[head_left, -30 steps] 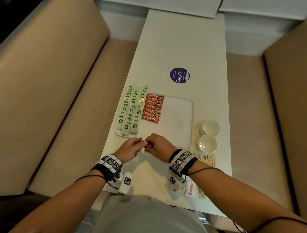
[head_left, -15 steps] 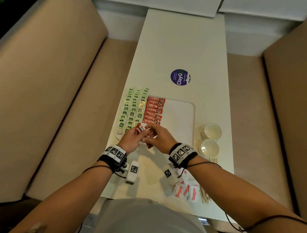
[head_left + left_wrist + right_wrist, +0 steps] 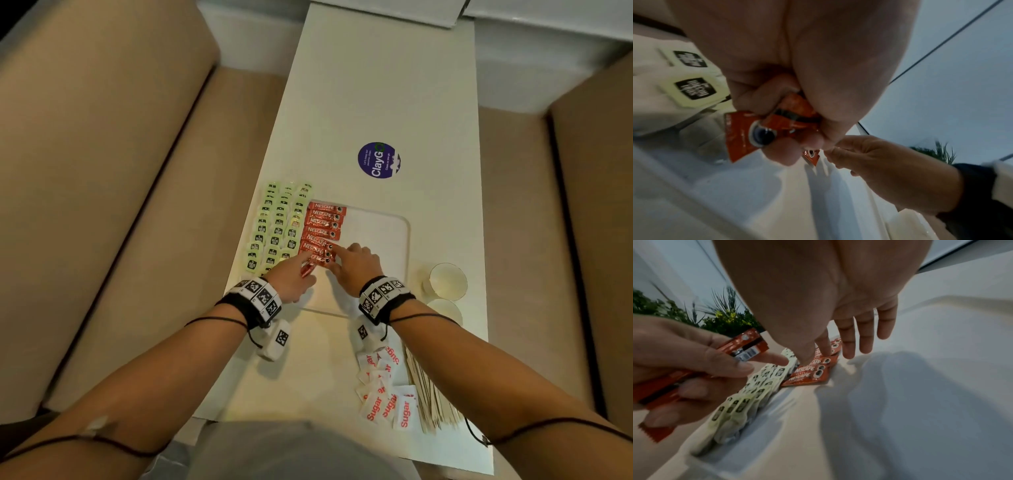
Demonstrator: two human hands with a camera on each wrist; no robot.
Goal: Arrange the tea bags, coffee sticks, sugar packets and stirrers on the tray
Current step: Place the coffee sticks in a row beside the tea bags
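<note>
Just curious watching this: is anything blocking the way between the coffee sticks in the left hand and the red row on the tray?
Only the right hand: its fingers rest on the nearest laid sticks of the coffee row, just beyond the coffee sticks that the left hand grips. The tray beside the row shows bare.

On the tray [image 3: 394, 240] lie three rows of green tea bags [image 3: 277, 229] and one row of seven red coffee sticks [image 3: 323, 226]; right of it stand two cups [image 3: 447, 282].
</note>
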